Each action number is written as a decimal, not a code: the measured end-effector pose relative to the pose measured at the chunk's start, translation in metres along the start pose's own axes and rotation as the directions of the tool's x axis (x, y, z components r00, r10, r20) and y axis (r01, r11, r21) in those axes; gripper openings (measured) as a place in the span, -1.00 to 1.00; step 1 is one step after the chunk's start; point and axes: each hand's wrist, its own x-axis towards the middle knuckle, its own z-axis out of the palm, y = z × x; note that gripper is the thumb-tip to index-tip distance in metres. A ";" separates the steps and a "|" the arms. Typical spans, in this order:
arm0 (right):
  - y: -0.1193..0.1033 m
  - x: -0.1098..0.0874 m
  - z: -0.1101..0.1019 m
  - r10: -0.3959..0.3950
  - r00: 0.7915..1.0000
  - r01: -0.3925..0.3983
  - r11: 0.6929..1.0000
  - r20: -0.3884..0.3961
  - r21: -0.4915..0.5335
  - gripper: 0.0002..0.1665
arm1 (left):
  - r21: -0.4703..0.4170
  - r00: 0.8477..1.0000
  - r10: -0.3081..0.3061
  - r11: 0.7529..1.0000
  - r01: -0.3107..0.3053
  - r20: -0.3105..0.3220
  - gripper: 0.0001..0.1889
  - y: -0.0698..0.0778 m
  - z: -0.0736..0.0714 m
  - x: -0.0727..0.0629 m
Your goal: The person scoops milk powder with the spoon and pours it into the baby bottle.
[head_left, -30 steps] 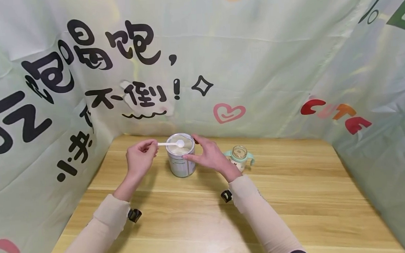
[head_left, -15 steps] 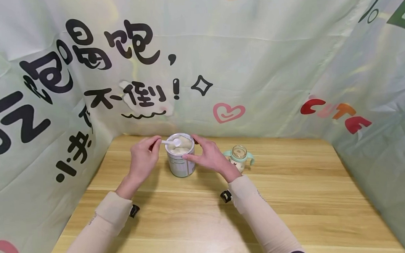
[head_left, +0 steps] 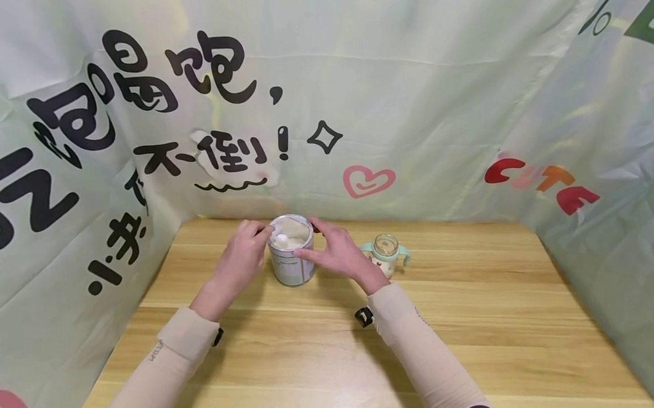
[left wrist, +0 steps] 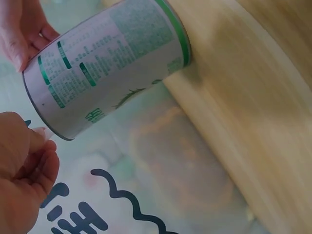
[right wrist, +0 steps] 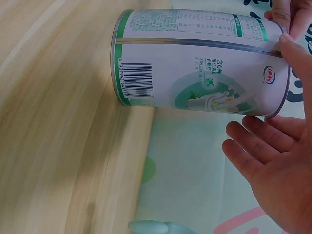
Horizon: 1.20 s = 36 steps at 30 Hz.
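An open milk powder can stands upright near the back edge of the table, pale powder inside. My left hand pinches a small white scoop by its handle at the can's left rim, with the bowl down at the powder. In the left wrist view the left hand hides most of the scoop. My right hand holds the can near its top, thumb on the near side and fingers behind. The right wrist view shows the can's barcode side, with right fingertips against the wall.
Right of the can, partly behind the right wrist, stands a lidless baby bottle with mint-green handles. The wooden table meets printed fabric walls at the back and both sides.
My left hand has moved right and turned over toward the can, taking the scoop's bowl from above the opening down to the powder. The right hand keeps its hold.
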 end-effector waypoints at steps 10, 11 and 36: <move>0.000 -0.002 0.000 -0.004 1.000 0.004 1.000 -0.001 -0.005 -0.03 | 0.072 0.995 0.061 0.995 -0.067 0.080 -0.61 0.002 0.003 0.001; 0.000 -0.002 0.000 -0.002 1.000 0.002 1.000 -0.001 -0.003 -0.03 | 0.063 0.995 0.053 0.996 -0.059 0.081 -0.61 0.002 0.003 0.002; 0.002 -0.001 0.002 0.008 1.000 -0.008 0.999 0.000 0.031 -0.04 | -0.197 0.950 -0.246 0.939 0.282 0.191 -0.89 0.012 -0.007 0.012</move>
